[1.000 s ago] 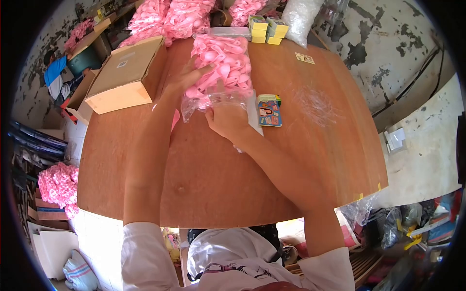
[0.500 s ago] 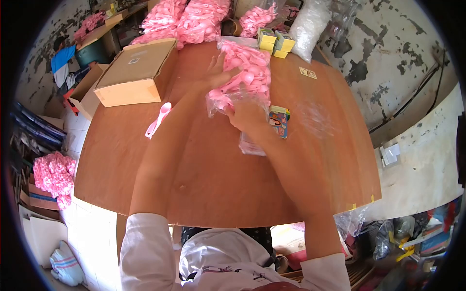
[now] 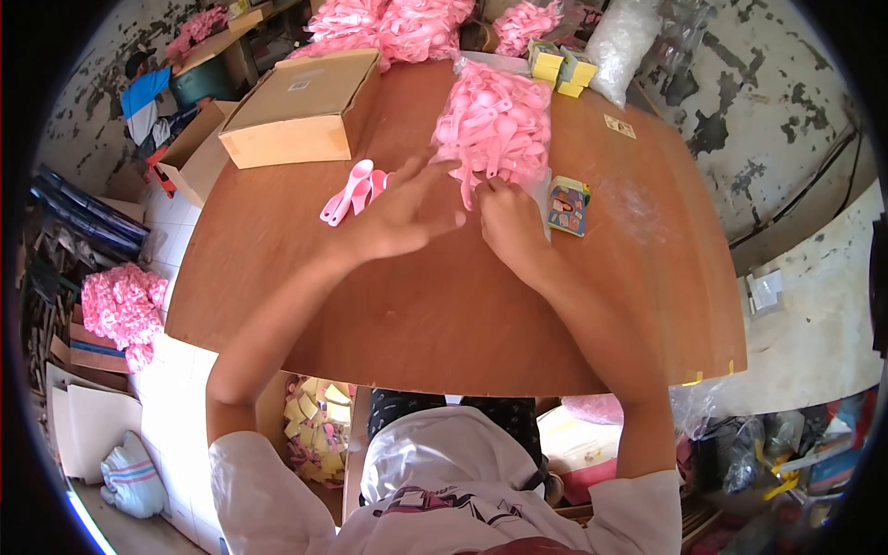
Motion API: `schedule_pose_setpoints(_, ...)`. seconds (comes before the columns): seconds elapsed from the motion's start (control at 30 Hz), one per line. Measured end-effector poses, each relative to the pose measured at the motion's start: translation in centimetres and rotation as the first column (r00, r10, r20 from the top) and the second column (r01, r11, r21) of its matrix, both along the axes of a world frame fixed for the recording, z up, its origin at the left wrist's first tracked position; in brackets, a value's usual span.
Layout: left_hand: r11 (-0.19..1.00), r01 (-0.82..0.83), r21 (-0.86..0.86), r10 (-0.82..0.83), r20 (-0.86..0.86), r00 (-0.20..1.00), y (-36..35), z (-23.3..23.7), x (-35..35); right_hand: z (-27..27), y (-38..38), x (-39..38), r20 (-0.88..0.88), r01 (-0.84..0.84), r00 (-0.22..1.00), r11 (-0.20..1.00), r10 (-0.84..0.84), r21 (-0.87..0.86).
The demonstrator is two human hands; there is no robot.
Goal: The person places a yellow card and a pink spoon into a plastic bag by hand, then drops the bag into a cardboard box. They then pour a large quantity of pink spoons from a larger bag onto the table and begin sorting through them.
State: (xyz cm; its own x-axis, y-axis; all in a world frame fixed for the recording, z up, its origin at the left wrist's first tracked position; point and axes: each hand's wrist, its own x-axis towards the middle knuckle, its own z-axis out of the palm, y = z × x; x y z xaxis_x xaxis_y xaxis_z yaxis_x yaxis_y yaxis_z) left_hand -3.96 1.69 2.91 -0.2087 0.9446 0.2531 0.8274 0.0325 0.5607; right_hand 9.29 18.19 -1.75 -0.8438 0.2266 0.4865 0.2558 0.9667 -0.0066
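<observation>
A clear plastic bag full of pink spoons (image 3: 495,116) lies on the brown table (image 3: 407,324). At its near end my right hand (image 3: 511,222) has its fingers closed on a pink spoon (image 3: 468,190). My left hand (image 3: 398,217) is just to the left, its fingers spread and nothing visible in its grasp. Several loose pink spoons (image 3: 350,192) lie left of it, partly hidden behind that hand. To the right of my right hand is a colourful card pack (image 3: 567,206).
A cardboard box (image 3: 301,102) stands at the back left. Yellow packs (image 3: 560,67), a white plastic bundle (image 3: 624,51) and more bags of pink spoons (image 3: 421,28) line the far edge. Someone in blue and white (image 3: 146,106) is at the far left.
The view has shifted. My left hand has come off the bag toward the loose spoons, where more than one now shows. My right hand is still at the bag's near end.
</observation>
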Motion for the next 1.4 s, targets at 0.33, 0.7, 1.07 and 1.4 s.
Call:
schedule_pose_setpoints(0.33, 0.987, -0.041, 0.158, 0.019, 0.140, 0.990, -0.5, -4.6, 1.1, 1.2, -2.9, 3.9, -0.306, -0.269, 0.944, 0.819, 0.121, -0.507)
schedule_pose_setpoints(0.7, 0.986, -0.144, 0.079, 0.159, -0.239, 0.958, 4.7, -4.9, 0.9, 1.6, -3.2, 5.7, -0.140, -0.181, 0.983, 0.730, 0.117, -0.659)
schedule_pose_setpoints(1.07, 0.975, -0.179, -0.129, 0.137, -0.282, 0.950, 1.9, -3.4, 1.7, 2.0, 1.8, 0.8, -0.113, -0.077, 0.992, 0.957, 0.047, -0.281)
schedule_pose_setpoints(1.4, 0.977, -0.175, -0.125, 0.125, -0.330, 0.936, 2.8, -3.8, 4.4, 1.9, 3.7, -1.4, 0.160, 0.020, 0.986, 0.932, 0.041, -0.363)
